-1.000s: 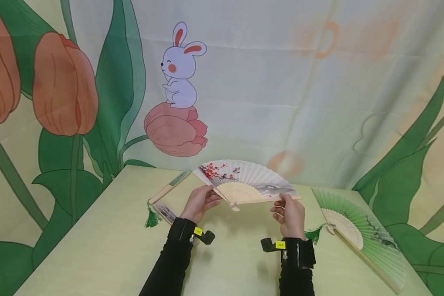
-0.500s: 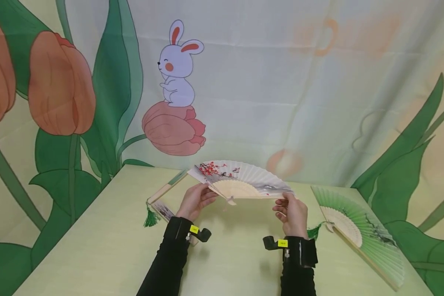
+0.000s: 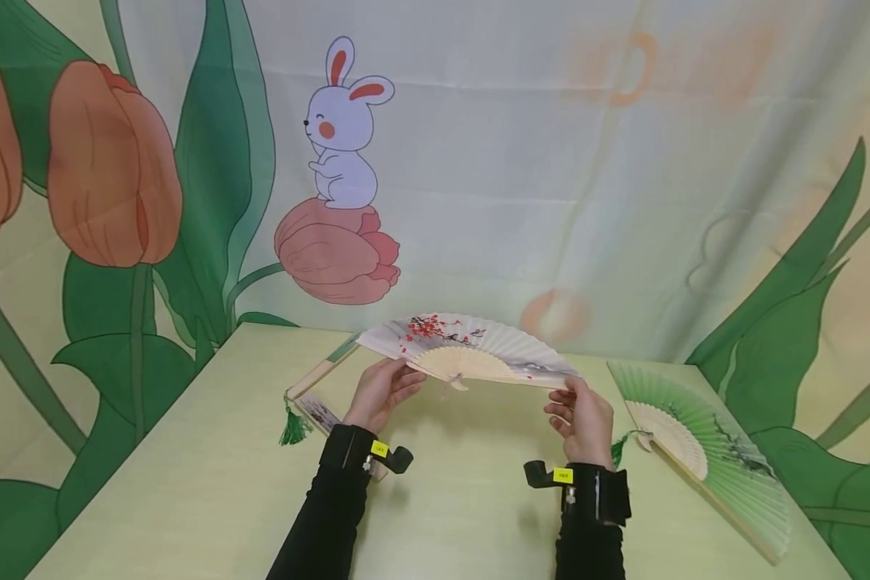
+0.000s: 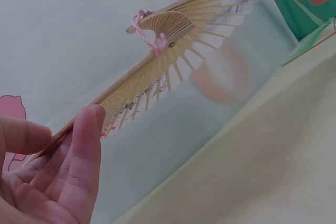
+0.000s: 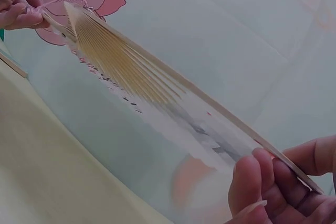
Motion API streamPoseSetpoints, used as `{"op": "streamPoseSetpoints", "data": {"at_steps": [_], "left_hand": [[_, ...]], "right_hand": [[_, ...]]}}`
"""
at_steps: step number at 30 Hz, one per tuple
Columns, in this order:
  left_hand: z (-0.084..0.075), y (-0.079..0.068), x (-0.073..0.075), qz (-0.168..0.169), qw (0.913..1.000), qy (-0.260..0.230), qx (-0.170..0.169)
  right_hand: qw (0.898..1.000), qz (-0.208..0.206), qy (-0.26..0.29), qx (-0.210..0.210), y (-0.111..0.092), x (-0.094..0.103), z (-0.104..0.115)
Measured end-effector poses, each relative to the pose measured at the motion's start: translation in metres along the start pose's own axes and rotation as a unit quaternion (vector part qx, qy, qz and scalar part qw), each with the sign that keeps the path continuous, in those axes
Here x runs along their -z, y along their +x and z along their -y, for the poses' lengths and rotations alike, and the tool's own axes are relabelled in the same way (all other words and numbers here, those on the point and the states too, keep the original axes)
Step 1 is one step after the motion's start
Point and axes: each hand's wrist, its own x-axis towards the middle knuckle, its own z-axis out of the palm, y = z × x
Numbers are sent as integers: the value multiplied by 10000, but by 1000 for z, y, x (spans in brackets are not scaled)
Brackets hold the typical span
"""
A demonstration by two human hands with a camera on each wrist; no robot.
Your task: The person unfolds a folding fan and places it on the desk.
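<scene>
A white folding fan (image 3: 493,342) with red blossoms is spread wide above the table, its pale ribs meeting at a pivot near the bottom middle. My left hand (image 3: 383,395) pinches its left outer stick between thumb and fingers. At the opposite end, my right hand (image 3: 583,419) pinches the right outer stick. The left wrist view shows a pink cord (image 4: 142,32) looped at the pivot, with the left thumb and fingers (image 4: 86,150) on the stick. In the right wrist view, the right fingers (image 5: 247,182) curl by the stick's far end.
An open green folding fan (image 3: 725,459) with a green tassel lies on the table (image 3: 188,483) at right. At left, a folded fan (image 3: 322,366) with a green tassel (image 3: 294,425) lies beside another folded fan (image 3: 322,412), partly behind my left hand. A printed cloth backdrop (image 3: 478,161) hangs behind.
The white fan has spread wider, its two outer sticks now almost in one line. My right hand has moved slightly to the right; the left still holds its stick.
</scene>
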Motion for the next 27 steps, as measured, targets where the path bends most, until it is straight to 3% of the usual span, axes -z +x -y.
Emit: {"op": "streamPoseSetpoints", "data": {"at_steps": [14,22,27], "left_hand": [[12,-1,-6,64,10000,-49,31],[14,9,-23,282,9991,304,-36],[25,18,-32,402,9967,677,209]], "right_hand": [[9992,146,-311,-214,-4,26,4],[9906,633,-1017,-657,2,59,9],[9845,1105,-653,-1198,1,92,3]]}}
